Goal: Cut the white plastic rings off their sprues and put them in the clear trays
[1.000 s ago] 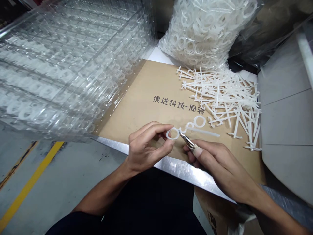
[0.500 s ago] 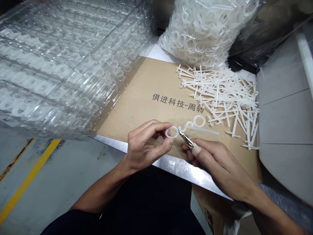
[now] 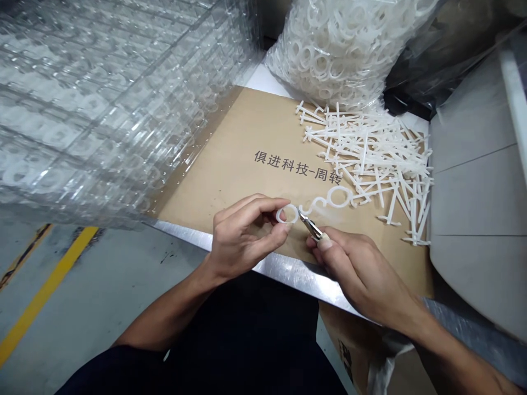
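Note:
Between thumb and fingertips, my left hand [image 3: 242,236] pinches a translucent white plastic ring [image 3: 287,221]. My right hand [image 3: 358,266] is wrapped round small metal nippers [image 3: 310,226], their tips at the right edge of that ring. A wavy plastic strip [image 3: 318,202] extends from near the nipper tips to a second plastic ring [image 3: 340,206]. Whether the strip is still joined to the held ring cannot be made out. Below the strip is a faint pale blur over the cardboard.
Cardboard [image 3: 230,153] with printed characters covers the tabletop. White plastic sprues [image 3: 370,148] are heaped at right, before a bag of rings [image 3: 329,60]. Stacked clear trays [image 3: 102,99] stand left, a grey panel [image 3: 477,192] right. The metal table edge [image 3: 284,266] runs in front.
The straight plastic stick beneath the wavy strip has gone from view, leaving a pale blur. The second ring has shifted slightly and tilted. Both hands keep their grips; the whole view has shifted slightly.

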The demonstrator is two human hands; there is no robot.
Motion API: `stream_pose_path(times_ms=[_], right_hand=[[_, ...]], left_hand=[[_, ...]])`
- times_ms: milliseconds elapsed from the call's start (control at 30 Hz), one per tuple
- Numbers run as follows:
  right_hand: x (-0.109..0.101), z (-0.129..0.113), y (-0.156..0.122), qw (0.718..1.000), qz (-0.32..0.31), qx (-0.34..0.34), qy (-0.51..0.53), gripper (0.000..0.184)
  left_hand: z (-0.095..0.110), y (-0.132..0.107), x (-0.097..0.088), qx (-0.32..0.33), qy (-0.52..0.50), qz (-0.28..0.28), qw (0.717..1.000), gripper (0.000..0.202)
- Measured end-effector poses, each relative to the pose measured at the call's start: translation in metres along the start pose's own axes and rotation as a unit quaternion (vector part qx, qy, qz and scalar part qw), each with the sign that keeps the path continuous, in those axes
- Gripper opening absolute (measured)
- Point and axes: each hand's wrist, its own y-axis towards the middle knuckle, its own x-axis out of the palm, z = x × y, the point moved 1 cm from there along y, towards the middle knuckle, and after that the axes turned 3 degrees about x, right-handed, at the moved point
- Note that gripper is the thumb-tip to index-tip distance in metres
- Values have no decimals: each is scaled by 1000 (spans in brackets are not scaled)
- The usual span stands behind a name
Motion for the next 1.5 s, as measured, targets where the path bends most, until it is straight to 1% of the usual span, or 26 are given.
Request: stream_pose_path(times_ms=[133,333,567,800,933,1067,1333,1500], right_hand=[[1,2,2,1000,1,11,9,41],[1,6,3,999,-4,15,40,41],[-1,6,2,998,-9,18,58,45],[0,7,2,997,-14,23,72,45],[0,7,3,998,-9,16,62,45],[0,6,3,999,0,13,49,45],[0,7,2,999,-5,12,51,44],[0,6,3,999,-6,9,49,44]], left_hand=[[0,-1,0,-23,-17,6,1000,29],[-2,-1,-1,-25,-3,41,999,26],[-5,-4,-2,-39,-32,37,998,30],[-3,-3,-2,-18,-28,38,999,31],[-2,-1,-2,-6,-20,38,999,31],[-2,-1,-2,-5,-11,39,999,30],[0,1,-1,9,3,51,999,30],[0,1,-1,15,-5,51,999,32]])
